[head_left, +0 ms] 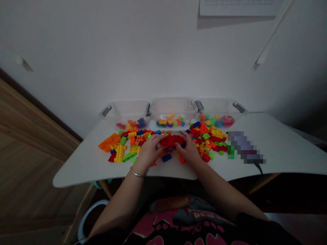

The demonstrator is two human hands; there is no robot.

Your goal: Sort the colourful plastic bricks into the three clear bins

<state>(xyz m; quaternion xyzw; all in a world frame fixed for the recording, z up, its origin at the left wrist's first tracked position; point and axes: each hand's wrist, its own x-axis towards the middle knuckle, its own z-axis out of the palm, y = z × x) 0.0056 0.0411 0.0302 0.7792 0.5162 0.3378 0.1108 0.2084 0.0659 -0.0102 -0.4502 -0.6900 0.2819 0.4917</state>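
Note:
Between my two hands is a long red toy piece [171, 140], held just above the table's front part. My left hand [150, 149] grips its left end, and my right hand [188, 147] has its fingers around the right end. Beneath and around them lie many loose building blocks. A dark blue block [167, 157] rests just below the red piece. To the left are a yellow block piece [119, 152], an orange piece [109, 142] and a green block [129, 157]. Red, orange and yellow blocks are heaped to the right.
Three clear plastic bins stand along the wall: the left bin [130, 105], the middle bin [173, 103] and the right bin [217, 105], each with some toy pieces. A blurred-out device [245, 146] with a cable lies right on the white table [288, 149].

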